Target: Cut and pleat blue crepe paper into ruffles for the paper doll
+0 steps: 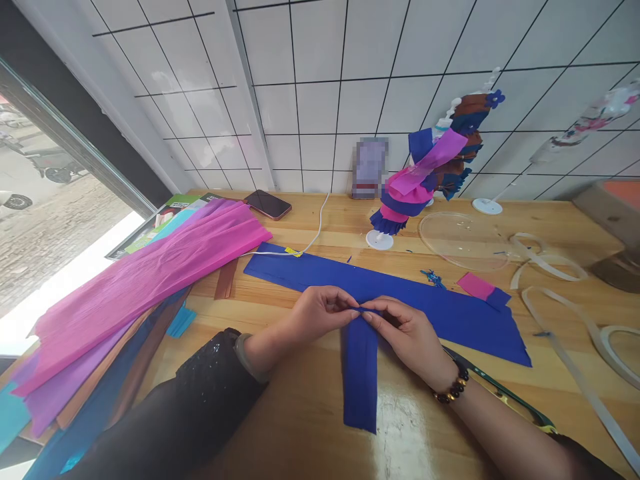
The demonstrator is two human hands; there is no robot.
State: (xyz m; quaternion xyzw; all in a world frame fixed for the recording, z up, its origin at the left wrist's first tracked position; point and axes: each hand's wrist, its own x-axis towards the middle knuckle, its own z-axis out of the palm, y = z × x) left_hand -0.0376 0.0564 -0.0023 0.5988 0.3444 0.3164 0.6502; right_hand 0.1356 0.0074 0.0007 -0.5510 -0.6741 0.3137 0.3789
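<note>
A narrow strip of dark blue crepe paper (361, 380) hangs down from between both hands toward the front of the table. My left hand (323, 310) pinches its top edge from the left, thumb and forefinger together. From the right, my right hand (407, 333) pinches the same edge, its fingertips almost meeting the left ones. Behind the hands lies a larger sheet of blue crepe paper (465, 310), spread across the table and partly covered by them. Scissors with green and yellow handles (510, 390) lie partly under my right forearm.
Folded crepe paper in pink (165, 280) and other colours is heaped at left. A phone (269, 204) and white cable (320, 227) lie behind. A paper-decorated mini dress form (407, 193) stands at the back. White tape (575, 373) curls at right beside a clear round plate (465, 240).
</note>
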